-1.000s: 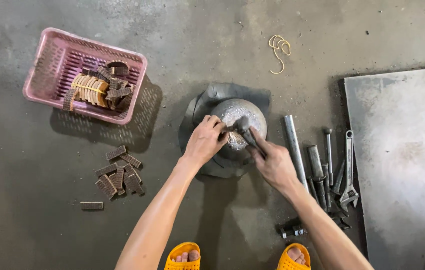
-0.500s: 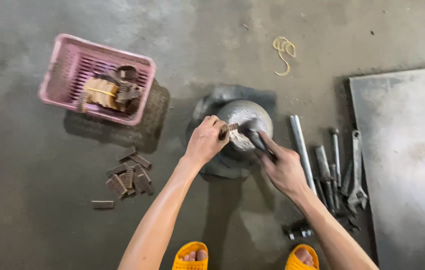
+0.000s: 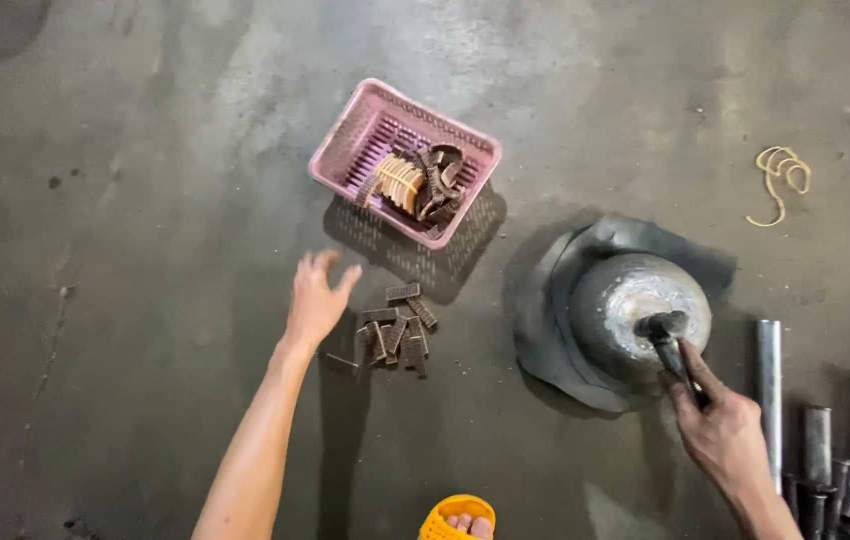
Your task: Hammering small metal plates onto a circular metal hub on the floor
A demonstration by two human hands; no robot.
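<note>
Gripping a hammer (image 3: 667, 345) in the right hand (image 3: 723, 432), the left hand (image 3: 317, 300) hovers open-fingered beside brown pieces (image 3: 395, 330).

Metal tools (image 3: 825, 450) at lower right run off the frame's edge.

No packages, labels, signs or screens are showing anywhere in this view.
</note>
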